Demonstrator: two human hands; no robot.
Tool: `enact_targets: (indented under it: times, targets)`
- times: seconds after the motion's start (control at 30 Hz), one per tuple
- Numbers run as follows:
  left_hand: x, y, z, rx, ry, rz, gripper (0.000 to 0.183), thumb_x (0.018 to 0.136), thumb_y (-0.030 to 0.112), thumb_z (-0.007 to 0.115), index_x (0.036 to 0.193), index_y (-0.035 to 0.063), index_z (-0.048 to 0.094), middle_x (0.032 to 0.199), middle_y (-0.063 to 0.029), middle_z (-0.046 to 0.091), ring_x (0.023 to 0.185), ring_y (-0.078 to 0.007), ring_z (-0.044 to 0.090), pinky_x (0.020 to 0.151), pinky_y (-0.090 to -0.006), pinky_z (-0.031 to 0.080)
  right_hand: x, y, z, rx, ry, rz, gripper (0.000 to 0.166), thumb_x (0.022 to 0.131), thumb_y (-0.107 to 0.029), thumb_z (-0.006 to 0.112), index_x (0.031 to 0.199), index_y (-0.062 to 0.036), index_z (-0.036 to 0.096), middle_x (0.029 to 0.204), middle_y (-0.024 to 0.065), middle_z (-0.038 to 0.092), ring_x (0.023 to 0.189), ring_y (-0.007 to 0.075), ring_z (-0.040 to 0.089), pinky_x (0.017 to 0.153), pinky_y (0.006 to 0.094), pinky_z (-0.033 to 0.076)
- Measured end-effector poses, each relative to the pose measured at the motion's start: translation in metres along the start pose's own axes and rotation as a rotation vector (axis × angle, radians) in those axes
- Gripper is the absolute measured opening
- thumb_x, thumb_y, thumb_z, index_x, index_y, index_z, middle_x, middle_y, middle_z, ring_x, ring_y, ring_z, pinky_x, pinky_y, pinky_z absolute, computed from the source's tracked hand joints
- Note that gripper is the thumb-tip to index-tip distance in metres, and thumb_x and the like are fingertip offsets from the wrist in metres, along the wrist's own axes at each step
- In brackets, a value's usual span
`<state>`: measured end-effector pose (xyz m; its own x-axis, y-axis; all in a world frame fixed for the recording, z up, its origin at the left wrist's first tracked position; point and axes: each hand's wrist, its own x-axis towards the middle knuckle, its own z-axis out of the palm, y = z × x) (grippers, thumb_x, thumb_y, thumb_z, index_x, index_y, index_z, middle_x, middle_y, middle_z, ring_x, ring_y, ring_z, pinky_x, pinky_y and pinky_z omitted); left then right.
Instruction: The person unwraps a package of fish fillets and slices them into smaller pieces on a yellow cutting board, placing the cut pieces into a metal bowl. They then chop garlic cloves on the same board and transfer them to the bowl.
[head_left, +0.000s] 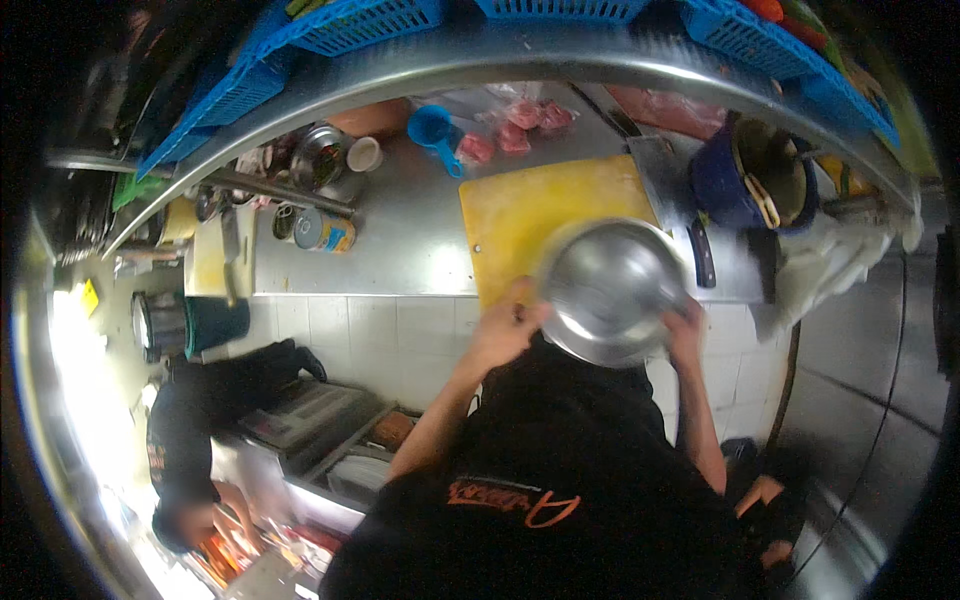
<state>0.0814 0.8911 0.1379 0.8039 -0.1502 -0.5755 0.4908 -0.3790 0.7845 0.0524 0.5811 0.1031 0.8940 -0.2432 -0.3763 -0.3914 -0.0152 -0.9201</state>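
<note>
A round stainless steel bowl (611, 289) is held between my two hands, over the front edge of the counter and the near part of a yellow cutting board (517, 202). My left hand (511, 324) grips the bowl's left rim. On the opposite side, my right hand (684, 334) grips the right rim, its fingers partly blurred. Motion blur softens the bowl's surface, and I cannot tell whether I see its inside or underside. Just right of the board lies a large knife with a dark handle (702, 256). Beyond the board are several plastic-wrapped pink portions (514, 135).
A blue measuring scoop (430, 126) and cans (322, 229) stand left; a dark blue pot (712, 180) and white cloth (817, 262) lie right. A metal shelf (525, 64) with blue baskets (375, 26) overhangs the counter. One person (187, 442) works at left, another (772, 502) behind right.
</note>
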Motion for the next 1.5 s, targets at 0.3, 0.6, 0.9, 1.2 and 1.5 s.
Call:
enact_targets:
  times: [0.3, 0.6, 0.9, 1.2, 1.5]
  targets:
    - [-0.027, -0.139, -0.161, -0.466, 0.621, 0.004, 0.036, 0.087, 0.003, 0.056, 0.118, -0.0072, 0.042, 0.074, -0.013, 0.063, 0.055, -0.0153, 0.058, 0.044, -0.0282, 0.042, 0.052, -0.054, 0.138, -0.853, -0.132, -0.53, 0.039, 0.086, -0.032, 0.058, 0.115, -0.0081, 0.063, 0.114, 0.0175, 0.063, 0.106, 0.0324, 0.06, 0.091, 0.042, 0.048]
    - [-0.009, -0.134, -0.138, -0.802, 0.582, -0.033, 0.041, 0.091, 0.016, 0.057, 0.127, -0.0003, 0.045, 0.086, -0.0124, 0.066, 0.061, -0.0179, 0.061, 0.05, -0.0278, 0.046, 0.11, 0.002, -0.016, -1.334, 0.499, -0.227, 0.042, 0.074, -0.014, 0.059, 0.114, -0.0007, 0.057, 0.108, 0.0216, 0.058, 0.098, 0.0399, 0.059, 0.083, 0.0452, 0.052]
    - [0.004, -0.109, -0.032, -0.565, 0.187, -0.184, 0.039, 0.087, 0.024, 0.065, 0.117, 0.0022, 0.055, 0.093, -0.0131, 0.068, 0.067, -0.0179, 0.063, 0.055, -0.0302, 0.05, 0.081, -0.039, -0.007, -0.847, 0.142, -0.024, 0.036, 0.072, -0.024, 0.066, 0.099, -0.0008, 0.063, 0.09, 0.0222, 0.067, 0.086, 0.0386, 0.065, 0.074, 0.0438, 0.052]
    - [0.014, -0.044, -0.018, 0.699, 0.561, 0.312, 0.048, 0.077, 0.014, 0.068, 0.121, 0.0002, 0.053, 0.122, -0.0182, 0.053, 0.113, -0.0348, 0.051, 0.094, -0.0417, 0.043, 0.022, -0.006, -0.035, -0.275, 0.045, 0.026, 0.038, 0.089, -0.016, 0.063, 0.124, -0.006, 0.053, 0.068, -0.0002, 0.053, 0.048, 0.0063, 0.044, 0.04, 0.0243, 0.037]
    - [0.041, -0.027, -0.005, 0.611, 0.581, 0.075, 0.057, 0.077, 0.009, 0.063, 0.13, -0.0005, 0.044, 0.114, -0.0251, 0.053, 0.11, -0.0412, 0.05, 0.095, -0.0474, 0.041, 0.01, 0.016, -0.044, -0.324, -0.054, 0.104, 0.037, 0.092, -0.022, 0.06, 0.123, -0.0024, 0.054, 0.071, 0.0039, 0.058, 0.056, 0.0116, 0.054, 0.05, 0.0275, 0.046]
